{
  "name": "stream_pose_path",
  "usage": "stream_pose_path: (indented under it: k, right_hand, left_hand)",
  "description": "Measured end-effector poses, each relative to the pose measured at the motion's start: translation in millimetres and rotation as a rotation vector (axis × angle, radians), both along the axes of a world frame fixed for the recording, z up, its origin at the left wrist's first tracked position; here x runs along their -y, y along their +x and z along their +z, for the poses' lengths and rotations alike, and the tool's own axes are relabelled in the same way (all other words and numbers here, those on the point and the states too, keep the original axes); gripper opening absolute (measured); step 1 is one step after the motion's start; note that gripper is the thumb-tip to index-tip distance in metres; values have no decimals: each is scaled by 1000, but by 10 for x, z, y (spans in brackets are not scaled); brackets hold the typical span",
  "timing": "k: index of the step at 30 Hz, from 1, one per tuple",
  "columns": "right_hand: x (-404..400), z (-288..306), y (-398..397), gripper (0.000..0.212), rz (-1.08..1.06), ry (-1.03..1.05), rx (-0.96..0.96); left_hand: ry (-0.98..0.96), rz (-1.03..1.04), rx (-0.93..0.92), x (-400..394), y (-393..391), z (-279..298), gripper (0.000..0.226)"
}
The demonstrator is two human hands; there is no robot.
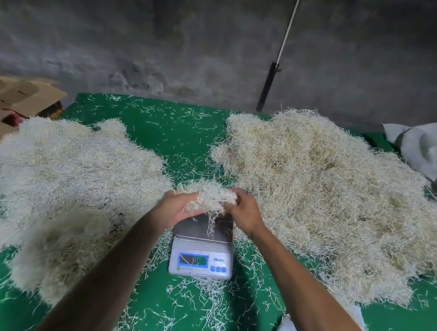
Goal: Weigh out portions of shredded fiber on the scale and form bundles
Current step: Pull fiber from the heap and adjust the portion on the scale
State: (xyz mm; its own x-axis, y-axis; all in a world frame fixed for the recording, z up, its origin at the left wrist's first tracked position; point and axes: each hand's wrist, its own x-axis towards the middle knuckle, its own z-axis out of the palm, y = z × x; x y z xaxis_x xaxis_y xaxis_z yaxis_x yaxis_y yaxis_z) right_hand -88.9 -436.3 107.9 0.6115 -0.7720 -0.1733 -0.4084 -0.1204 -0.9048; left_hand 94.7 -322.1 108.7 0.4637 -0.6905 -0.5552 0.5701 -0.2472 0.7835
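Right of the scale (202, 244) lies the big loose heap (334, 199) of fiber; left of it spreads the paler heap (63, 193), both on the green cloth (162, 133). Above the scale's steel plate, a small tuft (208, 196) is held between both hands, a few strands dangling. The step looks like shaping a portion into a bundle; next it needs pressing tight. The left hand (177, 207) cups it from below, fingers curled; the right hand (242, 209) pinches its far end.

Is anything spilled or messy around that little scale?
Yes. Loose fiber strands lie scattered over the green cloth around the scale, a few on its metal pan, apart from the two big piles.
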Motion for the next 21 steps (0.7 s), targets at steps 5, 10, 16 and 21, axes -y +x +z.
stream_pose_path:
  k: [5, 10, 16, 21]
  right_hand:
    - [133, -204, 49, 70, -234, 96, 4]
    - [59, -335, -125, 86, 51, 222, -76]
    - [-524, -772, -742, 98, -200, 265, 9]
    - [-1351, -1339, -1062, 73, -176, 181, -189]
  left_hand:
    - [233, 99, 265, 52, 113, -185, 90]
    - [307, -163, 545, -237, 89, -420, 80]
    - [125, 95, 818, -856, -285, -802, 22]
    - [53, 203, 125, -1488, -801, -1366, 29]
